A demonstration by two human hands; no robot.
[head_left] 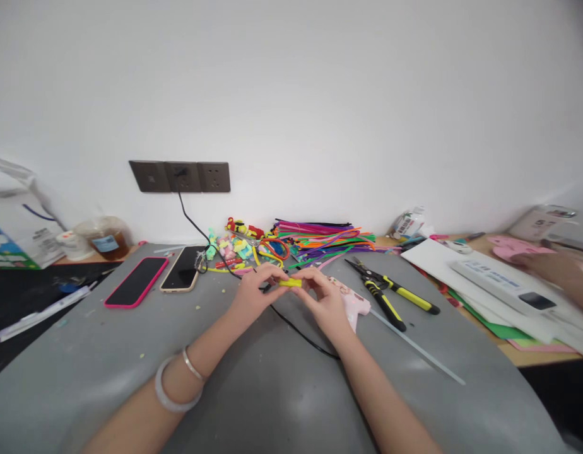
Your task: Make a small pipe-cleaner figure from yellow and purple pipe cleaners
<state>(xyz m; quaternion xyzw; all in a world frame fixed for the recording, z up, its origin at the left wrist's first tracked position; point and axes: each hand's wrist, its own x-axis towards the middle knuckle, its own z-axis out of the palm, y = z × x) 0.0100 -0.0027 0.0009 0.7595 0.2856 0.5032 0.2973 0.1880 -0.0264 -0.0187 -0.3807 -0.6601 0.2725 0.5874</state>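
Note:
My left hand [257, 295] and my right hand [322, 301] come together above the grey mat [282, 391]. Between their fingertips is a small, bright yellow piece [290, 283], pinched at each end; it is too small to tell its kind, though it looks like a short roll. Just past my right hand lies a pink hot glue gun [355, 305], partly hidden by that hand, with a long glue stick [417, 347] sticking out of its back. A black cable [301, 329] runs beneath both hands.
Behind my hands lie colourful pipe cleaners [327, 238] and small figures [237, 246]. Pliers [390, 293] rest at right; two phones [139, 282] [182, 271] at left. A drink cup [106, 238] stands far left. Another person's hand [542, 265] touches pink paper [513, 247] at far right.

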